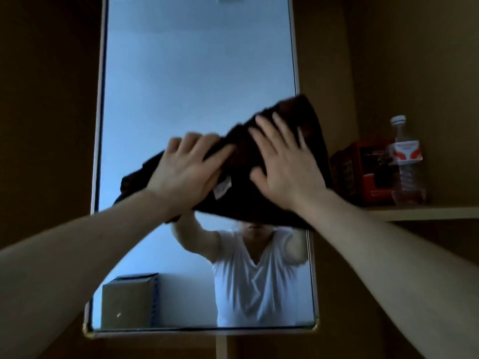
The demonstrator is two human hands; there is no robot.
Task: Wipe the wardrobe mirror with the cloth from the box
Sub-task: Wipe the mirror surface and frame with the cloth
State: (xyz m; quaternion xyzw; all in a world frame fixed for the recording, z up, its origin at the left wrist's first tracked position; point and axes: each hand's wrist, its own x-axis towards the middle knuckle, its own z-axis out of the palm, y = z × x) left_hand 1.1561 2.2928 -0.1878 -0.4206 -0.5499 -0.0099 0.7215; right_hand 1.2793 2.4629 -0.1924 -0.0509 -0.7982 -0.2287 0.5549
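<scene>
At the centre of the frame, the left hand and right hand lie flat, fingers spread, gripping nothing. They press a dark brown fabric cloth against the tall pale-framed wardrobe mirror. At right, a clear plastic bottle stands on a shelf.

Two hands press a dark cloth against the mirror
Left hand and right hand lie side by side, mid-frame.
</scene>
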